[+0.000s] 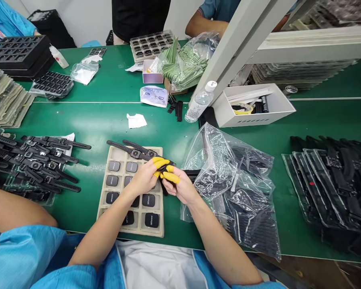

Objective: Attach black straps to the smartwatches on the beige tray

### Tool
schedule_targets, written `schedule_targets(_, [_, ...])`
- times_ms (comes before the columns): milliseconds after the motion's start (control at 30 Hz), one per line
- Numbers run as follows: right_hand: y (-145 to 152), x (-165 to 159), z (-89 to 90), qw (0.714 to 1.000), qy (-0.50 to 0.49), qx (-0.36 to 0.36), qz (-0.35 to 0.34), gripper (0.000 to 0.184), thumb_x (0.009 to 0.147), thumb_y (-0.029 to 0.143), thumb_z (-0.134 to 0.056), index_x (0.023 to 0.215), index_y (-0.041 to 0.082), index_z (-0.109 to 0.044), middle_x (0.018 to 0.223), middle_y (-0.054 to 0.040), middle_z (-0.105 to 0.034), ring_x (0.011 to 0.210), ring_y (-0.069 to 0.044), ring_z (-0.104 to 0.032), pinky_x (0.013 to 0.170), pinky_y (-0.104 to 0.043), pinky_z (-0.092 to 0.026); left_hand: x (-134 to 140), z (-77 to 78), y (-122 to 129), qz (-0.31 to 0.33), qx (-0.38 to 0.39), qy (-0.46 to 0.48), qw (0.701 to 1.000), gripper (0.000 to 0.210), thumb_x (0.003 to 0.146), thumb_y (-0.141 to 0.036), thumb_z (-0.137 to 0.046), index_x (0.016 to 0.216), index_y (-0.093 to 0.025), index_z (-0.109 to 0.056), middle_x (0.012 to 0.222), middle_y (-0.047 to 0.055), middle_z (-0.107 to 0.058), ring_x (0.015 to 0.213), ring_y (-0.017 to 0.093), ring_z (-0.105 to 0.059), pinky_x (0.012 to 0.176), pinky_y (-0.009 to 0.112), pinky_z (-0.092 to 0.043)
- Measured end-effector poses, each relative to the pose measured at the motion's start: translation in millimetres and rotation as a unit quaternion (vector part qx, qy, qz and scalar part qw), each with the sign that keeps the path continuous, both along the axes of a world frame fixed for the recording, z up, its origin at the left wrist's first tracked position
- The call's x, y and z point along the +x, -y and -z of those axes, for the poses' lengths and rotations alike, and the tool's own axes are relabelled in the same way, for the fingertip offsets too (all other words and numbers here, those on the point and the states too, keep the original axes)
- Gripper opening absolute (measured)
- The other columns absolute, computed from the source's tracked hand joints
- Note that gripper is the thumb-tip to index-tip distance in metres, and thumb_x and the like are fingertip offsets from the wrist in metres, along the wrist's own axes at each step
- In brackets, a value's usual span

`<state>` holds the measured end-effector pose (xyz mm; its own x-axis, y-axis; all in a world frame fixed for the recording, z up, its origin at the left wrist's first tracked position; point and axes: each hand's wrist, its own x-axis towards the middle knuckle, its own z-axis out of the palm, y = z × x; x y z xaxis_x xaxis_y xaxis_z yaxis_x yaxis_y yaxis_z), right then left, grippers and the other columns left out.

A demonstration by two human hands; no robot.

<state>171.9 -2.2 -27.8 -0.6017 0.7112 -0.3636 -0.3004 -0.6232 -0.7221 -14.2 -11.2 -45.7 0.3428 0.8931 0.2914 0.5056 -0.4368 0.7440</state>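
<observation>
While the left hand (146, 175) and the right hand (181, 185) are held close together, with yellow covers (171, 177) worn on several fingertips, a dark piece (164, 169) is pinched between them, the fingers of both being closed on it; it is perhaps part of a watch strap, but so much of it is hidden that its exact form cannot be told. The piece is held above the right edge of a pale compartment tray (161, 232), near the far corner. Below and to the left of the grip, dark square pieces (152, 220) are seated in the compartments, some of them partly covered by the left forearm (106, 228). Just beyond the grip on its left, two watches (135, 153) with black straps are laid slantwise across the tray's far end. Right beside the grip, a clear plastic bag (210, 164) is spread on the green table (108, 120), with black straps (249, 224) contained in it. Well to the left of the grip, more watches are piled in a heap (45, 160); well to its right, clear trays (307, 184) bearing dark straps are lined up. Beyond the grip and to its right, a clear bottle (201, 102) is stood beside a white box (255, 119).
</observation>
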Motion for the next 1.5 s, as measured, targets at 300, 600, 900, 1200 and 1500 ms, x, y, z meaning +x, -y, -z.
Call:
schedule_targets(300, [0.3, -2.7, -2.0, 0.997, -0.042, -0.033, 0.061, 0.041, 0.081, 0.049, -0.082, 0.082, 0.024, -0.05, 0.048, 0.0127, -0.039, 0.038, -0.005, -0.02, 0.036, -0.018, -0.016, 3.3, -18.9, 1.3, 0.028, -0.025, -0.007, 0.999, 0.051, 0.103, -0.015, -0.04, 0.153, -0.02, -0.048, 0.139, 0.015, -0.061, 0.129, 0.023, -0.063, 0.114, 0.041, -0.054])
schedule_targets(600, [-3.6, -0.7, -2.0, 0.998, 0.02, -0.052, 0.025, 0.044, 0.076, 0.048, -0.084, 0.08, 0.024, -0.047, 0.046, 0.0153, -0.032, 0.04, -0.004, -0.014, 0.036, -0.016, -0.013, -0.7, -21.8, -0.2, 0.023, 0.002, -0.149, 0.989, 0.041, 0.095, -0.021, -0.051, 0.134, -0.014, -0.062, 0.12, 0.016, -0.065, 0.115, 0.03, -0.064, 0.1, 0.047, -0.059])
schedule_targets(900, [-2.2, 8.4, -9.9, 0.978, 0.111, 0.177, 0.027, 0.035, 0.092, 0.057, -0.07, 0.097, 0.024, -0.059, 0.058, 0.0076, -0.054, 0.046, -0.012, -0.043, 0.046, -0.025, -0.035, -11.8, -49.7, 0.8, 0.041, -0.018, -0.064, 0.997, 0.054, 0.1, -0.021, -0.05, 0.154, -0.021, -0.047, 0.138, 0.015, -0.067, 0.126, 0.028, -0.066, 0.106, 0.042, -0.057])
schedule_targets(1200, [2.8, 44.7, -25.0, 0.799, 0.384, 0.454, -0.095, 0.027, 0.106, 0.045, -0.052, 0.108, 0.025, -0.07, 0.082, -0.0031, -0.07, 0.071, -0.022, -0.062, 0.067, -0.034, -0.044, -82.7, -94.7, 7.3, -0.035, -0.071, -0.309, 0.948, 0.034, 0.086, -0.009, -0.05, 0.106, -0.023, -0.074, 0.103, 0.011, -0.077, 0.097, 0.03, -0.072, 0.087, 0.04, -0.057])
schedule_targets(1500, [-29.4, 94.4, 13.3, 0.589, 0.602, 0.522, -0.135, 0.03, 0.099, 0.037, -0.057, 0.119, 0.017, -0.069, 0.117, -0.019, -0.072, 0.115, -0.04, -0.064, 0.095, -0.052, -0.049, -154.2, -88.5, -40.8, -0.102, -0.301, -0.372, 0.872, 0.025, 0.083, -0.01, -0.054, 0.092, -0.021, -0.074, 0.105, 0.008, -0.081, 0.092, 0.024, -0.071, 0.082, 0.03, -0.05])
